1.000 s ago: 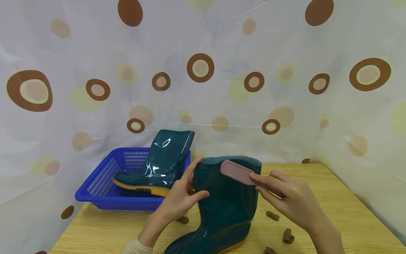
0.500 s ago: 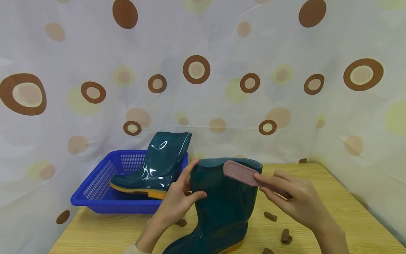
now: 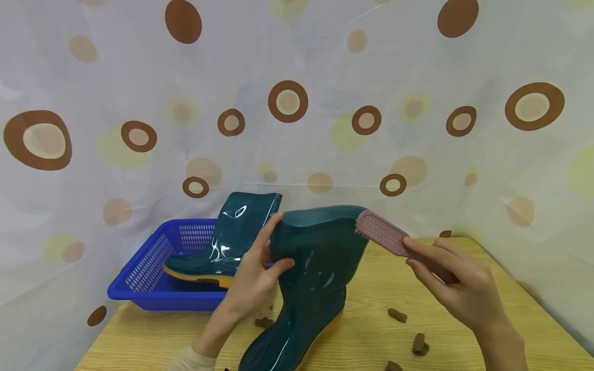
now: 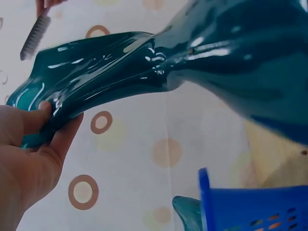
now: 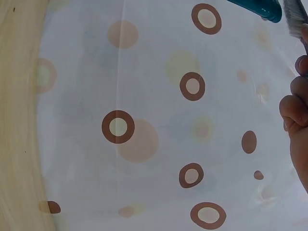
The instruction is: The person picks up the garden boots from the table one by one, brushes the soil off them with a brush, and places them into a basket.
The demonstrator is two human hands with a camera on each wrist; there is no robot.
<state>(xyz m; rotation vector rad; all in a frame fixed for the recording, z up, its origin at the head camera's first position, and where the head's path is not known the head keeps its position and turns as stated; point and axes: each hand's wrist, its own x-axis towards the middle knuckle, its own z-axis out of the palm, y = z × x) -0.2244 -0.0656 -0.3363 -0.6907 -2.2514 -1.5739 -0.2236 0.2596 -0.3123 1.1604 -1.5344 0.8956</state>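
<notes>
A dark green rubber boot (image 3: 315, 257) leans over the table, its toe toward the lower left and its opening up. My left hand (image 3: 257, 273) grips the left edge of the shaft's top; in the left wrist view thumb and fingers of the left hand (image 4: 38, 154) pinch that rim. My right hand (image 3: 457, 281) holds a pink brush (image 3: 382, 232) by its handle, the bristles at the top right corner of the shaft. In the right wrist view the curled fingers of the right hand (image 5: 298, 96) and the brush's pale bristles (image 5: 292, 19) show at the edge.
Behind and left stands a blue plastic basket (image 3: 153, 304) with a second green boot (image 3: 236, 237) in it, yellow-soled. Several brown clumps (image 3: 419, 344) lie on the wooden table (image 3: 464, 299). A spotted curtain (image 3: 325, 62) hangs behind the table.
The boot has tilted and risen, its top moving up and left with my left hand. My right hand and the brush have moved right, from the shaft's front to its upper right corner.
</notes>
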